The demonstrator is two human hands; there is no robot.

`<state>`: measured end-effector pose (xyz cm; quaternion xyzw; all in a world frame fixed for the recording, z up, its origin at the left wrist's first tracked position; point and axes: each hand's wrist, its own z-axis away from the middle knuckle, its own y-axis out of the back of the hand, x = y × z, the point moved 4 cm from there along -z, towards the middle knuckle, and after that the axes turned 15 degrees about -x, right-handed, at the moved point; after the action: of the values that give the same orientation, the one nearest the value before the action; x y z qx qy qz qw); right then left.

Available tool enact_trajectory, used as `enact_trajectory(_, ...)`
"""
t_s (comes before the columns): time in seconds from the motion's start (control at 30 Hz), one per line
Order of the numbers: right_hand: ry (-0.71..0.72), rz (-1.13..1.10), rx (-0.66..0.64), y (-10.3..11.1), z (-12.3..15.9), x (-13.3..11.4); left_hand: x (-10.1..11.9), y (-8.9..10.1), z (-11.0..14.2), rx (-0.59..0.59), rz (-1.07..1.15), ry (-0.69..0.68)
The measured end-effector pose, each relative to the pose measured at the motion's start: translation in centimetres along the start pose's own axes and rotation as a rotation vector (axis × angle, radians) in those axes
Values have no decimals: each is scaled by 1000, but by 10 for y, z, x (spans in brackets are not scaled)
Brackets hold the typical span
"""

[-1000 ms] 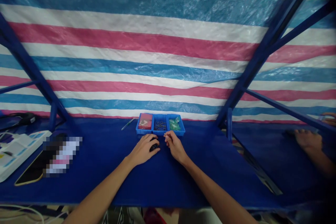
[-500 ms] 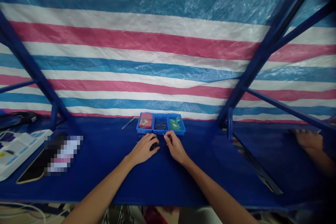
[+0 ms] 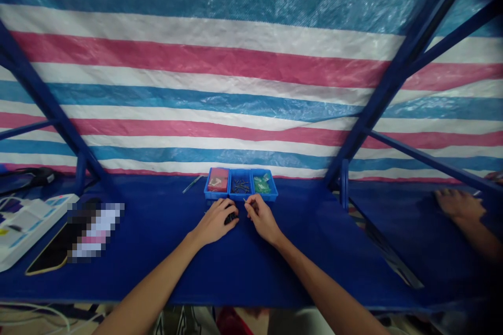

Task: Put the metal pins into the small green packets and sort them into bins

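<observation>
Just before the blue parts tray (image 3: 240, 196), the left hand (image 3: 214, 224) cups a small black part (image 3: 231, 218); the right hand (image 3: 262, 220) pinches a thin pin (image 3: 245, 201) pointing traywards.

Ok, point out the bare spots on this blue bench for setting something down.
Bare blue bench lies between the phone and the left hand, and from the right hand across to the frame post. It is crowded around the tray and both hands, and at the far left.

One head-worn view — looking forward and down across the blue table (image 3: 243, 267) — tarp (image 3: 236, 63) beyond.
</observation>
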<state>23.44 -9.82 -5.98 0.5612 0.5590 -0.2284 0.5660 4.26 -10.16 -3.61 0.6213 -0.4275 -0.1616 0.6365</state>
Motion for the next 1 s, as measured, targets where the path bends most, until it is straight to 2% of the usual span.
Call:
enact_trajectory(0.3, 86, 258, 53, 3, 3, -17, -2, -1, 0, -6, 22, 1)
enact_trajectory(0.4, 95, 283, 73, 5, 3, -20, -2, -1, 1, -4, 21, -1)
enact_trajectory(0.5, 100, 216, 69, 6, 3, -19, -2, -1, 1, 0, 23, -3)
enact_trajectory(0.73, -24, -194, -22, 2, -3, -10, -2, -1, 1, 4, 40, -12)
enact_trajectory(0.87, -41, -266, -44, 1, -4, -10, -3, -1, 0, 18, 31, -18)
enact_trajectory(1.0, -69, -246, 10, 3, -3, -5, -2, -1, 0, 9, 26, -6)
